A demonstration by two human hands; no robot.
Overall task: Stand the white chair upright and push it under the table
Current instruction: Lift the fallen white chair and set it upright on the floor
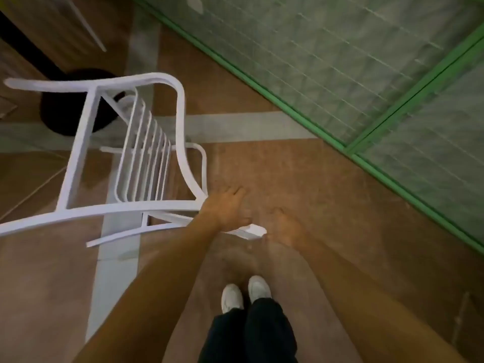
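The white chair (125,163) lies tipped over on the brown floor, its slatted back and curved frame rails facing up at me. My left hand (226,206) sits on the near right corner of the frame, fingers wrapped over the rail where the pieces meet. My right hand (285,227) is blurred and hovers just right of the chair's projecting rail end (252,231); I cannot tell whether it touches it. A black round table base (65,111) with a dark column shows behind the chair at the upper left, under a wooden surface (39,24).
A green-framed mesh fence (340,74) runs diagonally across the right side. Pale grey strips (235,127) cross the brown floor. My white shoes (245,293) stand close behind the chair, at the bottom centre.
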